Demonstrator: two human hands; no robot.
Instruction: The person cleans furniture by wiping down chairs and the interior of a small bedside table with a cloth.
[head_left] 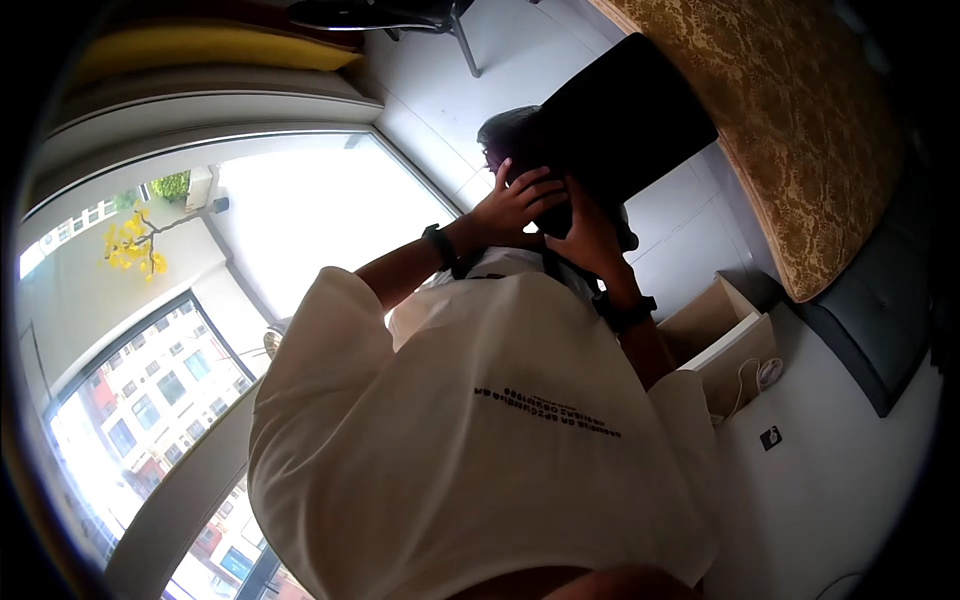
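Note:
My left hand [518, 205] reaches forward with its fingers spread and curved over a dark object [548, 188]. On the other side of that object, my right hand [590, 238] curls round it, with its thumb pointing towards the left hand. The object is too dark to make out its kind. Just beyond the fingers shows a dark rounded shape [510, 125], also unclear. A large black panel with rounded corners [635, 120] lies behind both hands. Black bands [438, 247] circle both wrists.
A brown patterned cushion [790, 130] edges the right side, beside a dark padded piece [850, 330]. A pale open box [715, 325] stands near my right arm, with a white cable [768, 375]. A large window [150, 400] fills the left. Dark chair legs [465, 45] stand at the top.

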